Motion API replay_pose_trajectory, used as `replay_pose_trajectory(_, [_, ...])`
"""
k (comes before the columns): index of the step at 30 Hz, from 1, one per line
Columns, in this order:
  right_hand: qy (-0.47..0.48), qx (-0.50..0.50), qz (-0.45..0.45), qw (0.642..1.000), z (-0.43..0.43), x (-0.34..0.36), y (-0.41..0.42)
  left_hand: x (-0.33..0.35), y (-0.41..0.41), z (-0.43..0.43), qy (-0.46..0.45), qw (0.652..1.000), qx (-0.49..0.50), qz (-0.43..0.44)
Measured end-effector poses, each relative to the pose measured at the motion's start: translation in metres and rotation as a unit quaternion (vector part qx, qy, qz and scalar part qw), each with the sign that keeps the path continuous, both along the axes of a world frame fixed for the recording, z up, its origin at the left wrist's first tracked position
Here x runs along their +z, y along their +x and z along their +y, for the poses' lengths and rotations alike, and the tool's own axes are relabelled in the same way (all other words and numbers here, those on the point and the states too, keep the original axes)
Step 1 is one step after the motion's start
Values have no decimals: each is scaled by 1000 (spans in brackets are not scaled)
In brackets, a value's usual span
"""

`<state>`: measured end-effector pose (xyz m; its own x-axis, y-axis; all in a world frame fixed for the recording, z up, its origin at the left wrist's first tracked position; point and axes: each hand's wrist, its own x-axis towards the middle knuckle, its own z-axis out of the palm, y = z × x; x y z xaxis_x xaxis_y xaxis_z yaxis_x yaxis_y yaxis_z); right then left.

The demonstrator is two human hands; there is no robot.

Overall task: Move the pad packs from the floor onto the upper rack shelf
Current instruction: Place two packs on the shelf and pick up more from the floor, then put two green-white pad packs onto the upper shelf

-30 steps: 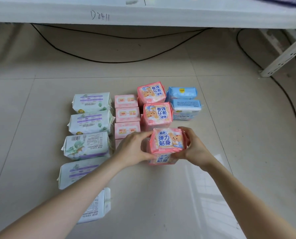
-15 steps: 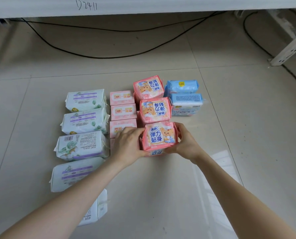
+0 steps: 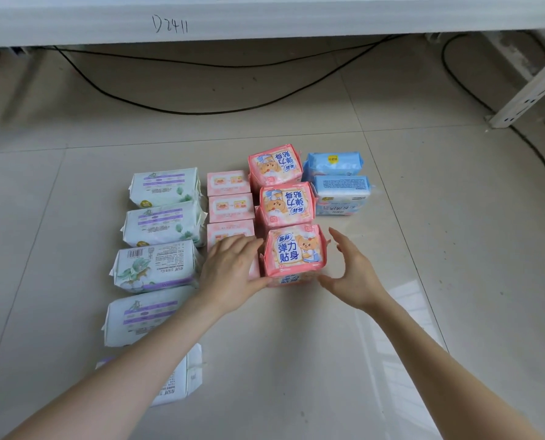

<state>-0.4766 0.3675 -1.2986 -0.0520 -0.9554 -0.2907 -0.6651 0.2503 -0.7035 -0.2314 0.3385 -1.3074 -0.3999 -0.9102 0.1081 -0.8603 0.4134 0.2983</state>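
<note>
The rack shelf [image 3: 296,23] runs white across the top, far beyond my fingertips, above the tiled floor [image 3: 455,249] where every pack remains. White packs [image 3: 157,265] line up outside my left hand [image 3: 230,271]. Blue packs [image 3: 341,192] sit beyond my right hand [image 3: 352,274]. Small pink boxes [image 3: 230,206] lie under and past my left fingers.

Between my hands stands the pink bear pack [image 3: 293,252], seemingly atop another pink pack. A second ago I clasped it from both sides. Now my right hand has come off, fingers spread and just clear of its edge. My left hand lies flat against its side, thumb at the lower front corner, pinching nothing.

I judge the pack set down, not lifted. Nothing has reached the shelf, and a fresh hold is needed.
</note>
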Motion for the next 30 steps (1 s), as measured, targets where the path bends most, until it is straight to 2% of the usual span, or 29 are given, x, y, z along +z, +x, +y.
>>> replay_pose_trajectory(6, [-44, 75, 241, 967, 30, 32, 9, 30, 16, 33, -24, 995, -13, -92])
replay_pose_trajectory(13, [-38, 150, 360, 920, 49, 102, 39, 106, 40, 64, 29, 986, -5, -162])
replay_pose_trajectory(23, [-78, 204, 359, 907, 11, 205, 112, 220, 94, 31, 42, 980, 36, -193])
replay_pose_trajectory(30, [-74, 196, 336, 918, -42, 214, 189, 236, 168, -35, 38, 983, 43, -173])
